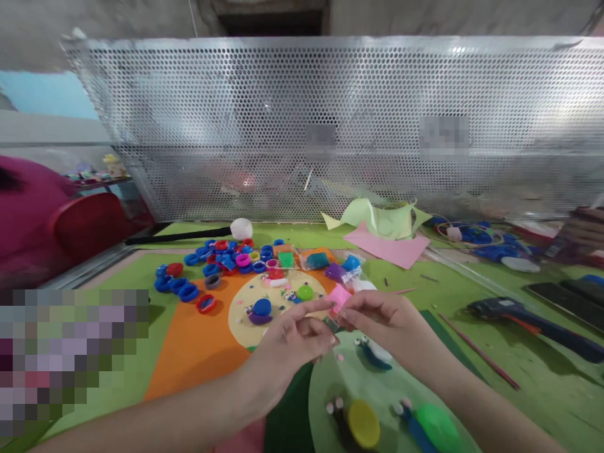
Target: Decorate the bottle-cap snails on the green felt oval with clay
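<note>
Both of my hands meet above the middle of a green craft mat (pixel 117 384). My right hand (pixel 384 318) pinches a small pink square of foam (pixel 339 297) between thumb and fingers. My left hand (pixel 292 343) is closed too, its fingertips touching the lower edge of the same pink piece. Below them lies a pale green disc (pixel 330 384) carrying bottle-cap snails, one yellow (pixel 363 423), one green (pixel 436 428). A cream circle (pixel 240 321) on an orange sheet (pixel 189 352) bears a blue cap figure (pixel 261 308).
Several blue and red bottle caps (pixel 207 267) lie scattered at the back left, with small bags of coloured pieces (pixel 317 260). Pink and green paper (pixel 387 245) sits behind. A glue gun (pixel 514 311) lies right. A perforated metal screen (pixel 330 126) closes the back; a person in magenta (pixel 28 207) is at left.
</note>
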The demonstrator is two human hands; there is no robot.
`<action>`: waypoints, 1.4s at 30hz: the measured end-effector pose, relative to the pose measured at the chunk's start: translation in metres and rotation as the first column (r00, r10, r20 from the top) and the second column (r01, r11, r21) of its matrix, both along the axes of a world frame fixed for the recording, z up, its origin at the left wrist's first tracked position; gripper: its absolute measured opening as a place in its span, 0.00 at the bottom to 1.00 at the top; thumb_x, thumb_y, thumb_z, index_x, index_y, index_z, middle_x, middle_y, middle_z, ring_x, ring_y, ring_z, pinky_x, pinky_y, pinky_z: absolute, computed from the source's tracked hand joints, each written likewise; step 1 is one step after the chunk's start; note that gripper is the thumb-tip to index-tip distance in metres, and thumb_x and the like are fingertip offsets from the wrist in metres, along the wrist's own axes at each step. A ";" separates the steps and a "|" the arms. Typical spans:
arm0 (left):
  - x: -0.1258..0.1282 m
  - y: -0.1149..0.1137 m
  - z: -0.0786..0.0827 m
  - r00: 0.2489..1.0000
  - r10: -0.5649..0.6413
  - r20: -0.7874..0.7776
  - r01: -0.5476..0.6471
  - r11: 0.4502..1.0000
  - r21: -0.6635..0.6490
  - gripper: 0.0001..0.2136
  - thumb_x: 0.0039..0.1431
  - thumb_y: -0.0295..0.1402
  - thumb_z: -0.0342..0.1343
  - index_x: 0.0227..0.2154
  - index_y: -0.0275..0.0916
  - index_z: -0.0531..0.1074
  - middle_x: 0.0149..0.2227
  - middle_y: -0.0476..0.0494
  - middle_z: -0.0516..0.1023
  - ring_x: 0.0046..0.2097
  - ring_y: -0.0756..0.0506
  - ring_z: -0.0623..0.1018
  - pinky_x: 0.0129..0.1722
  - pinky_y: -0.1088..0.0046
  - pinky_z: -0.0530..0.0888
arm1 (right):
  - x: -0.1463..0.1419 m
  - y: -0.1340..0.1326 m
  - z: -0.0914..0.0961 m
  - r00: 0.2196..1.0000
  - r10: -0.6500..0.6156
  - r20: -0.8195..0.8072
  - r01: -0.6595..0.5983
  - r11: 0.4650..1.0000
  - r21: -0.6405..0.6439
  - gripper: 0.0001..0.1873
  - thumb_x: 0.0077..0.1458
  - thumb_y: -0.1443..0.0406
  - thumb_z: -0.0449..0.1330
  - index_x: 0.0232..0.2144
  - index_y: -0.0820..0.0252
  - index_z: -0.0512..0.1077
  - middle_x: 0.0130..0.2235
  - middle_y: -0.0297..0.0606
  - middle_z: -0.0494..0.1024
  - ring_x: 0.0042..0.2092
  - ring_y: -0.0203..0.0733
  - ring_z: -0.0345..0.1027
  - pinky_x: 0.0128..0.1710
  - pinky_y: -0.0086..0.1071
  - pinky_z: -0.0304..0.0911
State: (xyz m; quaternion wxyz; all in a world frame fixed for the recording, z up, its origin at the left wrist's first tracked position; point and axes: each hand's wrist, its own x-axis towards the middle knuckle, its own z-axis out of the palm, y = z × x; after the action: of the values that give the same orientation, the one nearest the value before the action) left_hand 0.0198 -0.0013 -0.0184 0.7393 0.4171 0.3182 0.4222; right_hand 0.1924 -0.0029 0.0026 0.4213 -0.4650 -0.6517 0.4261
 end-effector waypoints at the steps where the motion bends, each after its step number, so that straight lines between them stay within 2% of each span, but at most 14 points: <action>1: 0.000 0.000 0.000 1.000 0.009 -0.011 -0.009 1.000 -0.005 0.21 0.42 0.32 0.68 0.42 0.37 0.71 0.23 0.51 0.73 0.26 0.54 0.70 0.26 0.78 0.62 | 0.000 0.000 0.000 1.000 0.005 -0.002 -0.005 1.000 0.001 0.07 0.50 0.61 0.57 0.25 0.58 0.71 0.28 0.35 0.76 0.33 0.38 0.70 0.35 0.33 0.66; 7: 0.000 0.000 -0.001 0.998 0.044 -0.035 -0.046 0.998 -0.031 0.22 0.42 0.36 0.67 0.42 0.36 0.72 0.23 0.51 0.71 0.28 0.52 0.70 0.26 0.76 0.61 | 0.000 -0.001 0.000 0.998 0.019 0.057 -0.023 0.998 0.054 0.08 0.52 0.61 0.56 0.26 0.57 0.72 0.28 0.33 0.77 0.32 0.36 0.69 0.33 0.30 0.64; 11: 0.001 0.000 -0.003 0.999 0.048 -0.026 -0.050 0.996 -0.070 0.22 0.41 0.37 0.68 0.41 0.36 0.71 0.23 0.51 0.71 0.27 0.53 0.69 0.26 0.76 0.60 | -0.003 -0.005 0.003 0.993 -0.004 0.114 -0.009 0.993 0.117 0.08 0.51 0.62 0.56 0.25 0.57 0.73 0.27 0.33 0.77 0.30 0.36 0.68 0.30 0.30 0.63; 18: 0.002 0.000 -0.003 0.999 0.042 -0.029 -0.043 0.998 -0.055 0.23 0.40 0.36 0.68 0.40 0.35 0.70 0.22 0.52 0.72 0.26 0.53 0.69 0.26 0.77 0.61 | -0.005 -0.005 0.004 0.991 -0.040 0.130 0.016 0.984 0.180 0.04 0.47 0.66 0.58 0.24 0.57 0.73 0.26 0.32 0.77 0.29 0.35 0.68 0.30 0.30 0.64; 23: 0.003 0.000 0.002 0.996 0.068 -0.059 -0.073 0.994 -0.086 0.26 0.36 0.36 0.69 0.40 0.34 0.70 0.22 0.51 0.72 0.25 0.53 0.68 0.26 0.77 0.60 | -0.006 -0.006 0.004 0.990 -0.036 0.137 0.011 0.984 0.177 0.03 0.46 0.67 0.58 0.23 0.57 0.72 0.25 0.32 0.76 0.28 0.35 0.68 0.29 0.29 0.64; 30: 0.003 0.001 -0.001 0.994 0.095 -0.053 -0.102 0.983 -0.153 0.27 0.34 0.34 0.71 0.40 0.35 0.71 0.25 0.50 0.72 0.27 0.53 0.70 0.27 0.76 0.61 | -0.007 -0.010 0.004 0.956 -0.074 0.285 0.012 0.977 0.211 0.04 0.47 0.69 0.59 0.23 0.56 0.71 0.26 0.30 0.75 0.29 0.34 0.66 0.28 0.27 0.62; 36: 0.002 0.003 -0.008 0.997 0.075 -0.008 -0.076 0.984 -0.161 0.23 0.42 0.34 0.68 0.43 0.36 0.71 0.28 0.49 0.71 0.30 0.53 0.69 0.29 0.77 0.63 | -0.003 -0.011 -0.002 0.958 -0.114 0.263 0.008 0.928 0.373 0.05 0.50 0.70 0.59 0.28 0.54 0.73 0.29 0.29 0.77 0.31 0.33 0.69 0.31 0.26 0.64; 42: 0.000 0.000 -0.010 0.998 0.056 0.013 -0.053 0.986 -0.160 0.22 0.42 0.34 0.68 0.42 0.36 0.71 0.29 0.48 0.71 0.30 0.53 0.70 0.29 0.77 0.62 | -0.007 -0.012 -0.008 0.926 -0.185 0.330 -0.032 0.831 0.555 0.06 0.51 0.69 0.59 0.30 0.54 0.76 0.32 0.30 0.80 0.34 0.36 0.72 0.35 0.30 0.66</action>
State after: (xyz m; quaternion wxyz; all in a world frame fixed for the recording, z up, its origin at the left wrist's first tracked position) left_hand 0.0201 -0.0012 -0.0281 0.7613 0.3439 0.3560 0.4189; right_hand 0.1854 -0.0148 -0.0058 0.4237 -0.4219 -0.7943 0.1073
